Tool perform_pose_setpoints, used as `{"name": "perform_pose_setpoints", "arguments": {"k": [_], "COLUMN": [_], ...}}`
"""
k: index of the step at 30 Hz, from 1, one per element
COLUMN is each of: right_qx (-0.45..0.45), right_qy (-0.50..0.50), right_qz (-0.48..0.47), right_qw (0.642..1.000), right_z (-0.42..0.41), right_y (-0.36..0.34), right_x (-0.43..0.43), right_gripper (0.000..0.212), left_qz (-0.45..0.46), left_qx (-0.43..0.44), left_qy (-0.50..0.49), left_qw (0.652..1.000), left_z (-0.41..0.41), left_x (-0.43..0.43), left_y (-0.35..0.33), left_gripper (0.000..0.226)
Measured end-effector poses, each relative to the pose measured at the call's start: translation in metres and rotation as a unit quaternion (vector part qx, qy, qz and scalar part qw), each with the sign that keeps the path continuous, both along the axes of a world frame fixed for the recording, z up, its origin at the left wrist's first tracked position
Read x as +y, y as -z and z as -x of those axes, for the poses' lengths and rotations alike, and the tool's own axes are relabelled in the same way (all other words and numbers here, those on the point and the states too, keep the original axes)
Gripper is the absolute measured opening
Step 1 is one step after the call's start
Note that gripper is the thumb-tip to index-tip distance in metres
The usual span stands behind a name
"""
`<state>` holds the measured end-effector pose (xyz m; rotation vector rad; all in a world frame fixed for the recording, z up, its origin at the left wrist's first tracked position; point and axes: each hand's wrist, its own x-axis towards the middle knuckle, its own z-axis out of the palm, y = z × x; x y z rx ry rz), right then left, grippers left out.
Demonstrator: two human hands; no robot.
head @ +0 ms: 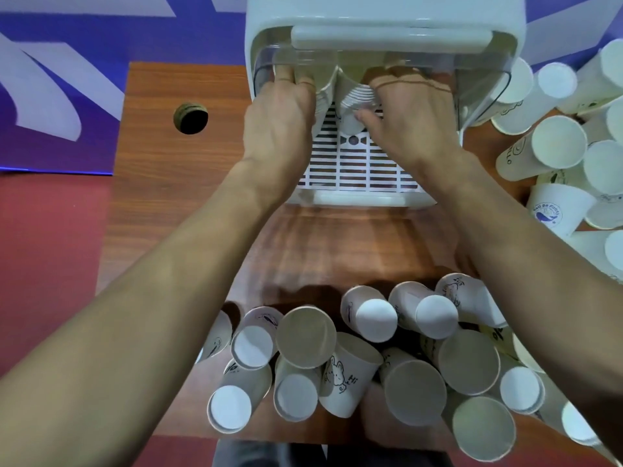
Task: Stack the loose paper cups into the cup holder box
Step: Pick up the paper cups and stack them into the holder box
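Both hands are up inside the cup holder box (pixel 367 25) right now, under its raised clear lid (pixel 387 65). The left hand (pixel 279 119) is wrapped around a nested stack of paper cups (pixel 322 96) on the left side, fingers curled over the far side of it, and the right hand (pixel 409 119) is closed around a second stack (pixel 357 99) beside it, thumb pressing across the lower cup. The fingertips go fuzzy behind the clear plastic, so I can't say how tight the grip is. If you're doing this step, my take: keep each stack square and seat it all the way down on the slotted white tray (pixel 354 170) before letting go, and squeeze lightly, since paper rims probably dent easily. Also watch the lid edge, it looks like it could catch a knuckle or tip a stack on the way out. Plenty left to do, I'd guess: a heap of loose cups (pixel 350 358) sits at the near edge of the wooden table (pixel 188 183) and another heap (pixel 569 139) is on the right. Printing-wise, one cup (pixel 556 214) on the right has a blue whale logo with small lettering I can't make out, one near cup (pixel 347 372) has a bunny doodle with "Hi", and another (pixel 512 156) seems to end in "llo".
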<state>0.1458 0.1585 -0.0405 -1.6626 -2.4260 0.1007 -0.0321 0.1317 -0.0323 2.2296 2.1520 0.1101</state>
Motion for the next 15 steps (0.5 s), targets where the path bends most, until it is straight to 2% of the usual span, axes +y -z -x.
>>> {"name": "perform_pose_setpoints", "arguments": {"k": [5,8,11,15], "right_qx": [0.001,-0.015,-0.008,0.084], "right_qy": [0.0,0.004,0.015,-0.011], "right_qz": [0.007,0.004,-0.022,-0.062], "right_qw": [1.0,1.0,1.0,0.995], "right_z": [0.0,0.0,-0.005,-0.018], "right_y": [-0.001,-0.005,-0.012,-0.019], "right_x": [0.002,-0.002,-0.018,-0.071], "right_gripper": [0.026,0.035,0.043,0.038], "left_qz": [0.026,0.024,-0.012,-0.07], "left_qx": [-0.018,-0.011,-0.008,-0.032], "left_qy": [-0.032,-0.036,-0.006,0.074], "left_qw": [0.999,0.999,1.0,0.994], "left_z": [-0.004,-0.007,0.0,0.027], "left_x": [0.007,0.001,-0.013,-0.057], "left_y": [0.001,-0.001,-0.009,-0.03], "left_gripper": [0.06,0.071,0.074,0.059]}}
